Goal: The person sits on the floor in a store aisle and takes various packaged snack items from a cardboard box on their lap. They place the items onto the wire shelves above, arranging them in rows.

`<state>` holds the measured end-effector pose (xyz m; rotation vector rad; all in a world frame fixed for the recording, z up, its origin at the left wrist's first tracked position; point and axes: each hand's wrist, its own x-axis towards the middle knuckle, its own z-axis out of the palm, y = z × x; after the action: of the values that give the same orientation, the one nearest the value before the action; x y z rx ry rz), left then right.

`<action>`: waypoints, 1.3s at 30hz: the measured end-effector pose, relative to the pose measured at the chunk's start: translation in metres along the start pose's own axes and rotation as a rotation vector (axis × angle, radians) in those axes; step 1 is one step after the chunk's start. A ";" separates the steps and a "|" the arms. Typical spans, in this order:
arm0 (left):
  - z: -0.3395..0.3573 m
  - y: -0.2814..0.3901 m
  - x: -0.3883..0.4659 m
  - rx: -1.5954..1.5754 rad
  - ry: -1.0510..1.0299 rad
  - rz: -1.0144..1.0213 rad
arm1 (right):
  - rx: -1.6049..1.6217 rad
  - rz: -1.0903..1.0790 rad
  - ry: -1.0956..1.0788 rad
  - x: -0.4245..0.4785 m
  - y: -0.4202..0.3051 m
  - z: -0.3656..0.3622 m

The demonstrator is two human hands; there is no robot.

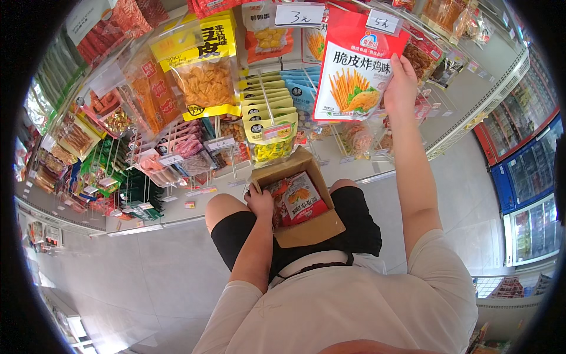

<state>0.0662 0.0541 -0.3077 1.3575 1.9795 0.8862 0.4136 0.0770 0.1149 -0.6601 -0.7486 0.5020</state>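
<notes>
My right hand (pixel 401 86) pinches the right edge of a red-and-white snack packet (pixel 349 73), thumb in front and fingers behind. The packet hangs upright at the shelf, its top partly behind a handwritten price tag (pixel 384 21). On my lap rests a cardboard box (pixel 316 230), tilted towards the shelf. My left hand (pixel 260 201) grips its left side near the rim. Inside lie several matching red-and-white packets (pixel 303 197), loosely stacked; the box's bottom is hidden.
Yellow bean-skin bags (pixel 205 84) hang left of the held packet, and small yellow pouches (pixel 270 137) hang below on a wire peg. Metal pegs with tags stick out along the shelf edge (pixel 362 179). Chest coolers (pixel 526 177) stand at the right across the tiled floor (pixel 146 274).
</notes>
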 end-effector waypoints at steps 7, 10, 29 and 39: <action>-0.001 0.003 -0.001 0.015 -0.005 0.001 | -0.006 0.045 0.019 0.016 0.002 -0.004; 0.000 0.002 -0.003 0.019 0.010 0.007 | -0.015 0.057 0.025 0.019 0.008 -0.003; -0.004 -0.006 -0.001 0.038 0.021 0.010 | -0.547 -0.347 -0.094 -0.003 0.112 0.028; 0.000 0.002 0.004 0.051 -0.008 0.019 | -0.889 -0.110 -0.746 -0.301 0.176 -0.062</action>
<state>0.0661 0.0585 -0.3066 1.4090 1.9984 0.8426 0.2375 -0.0124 -0.1787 -1.2653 -1.7482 0.2851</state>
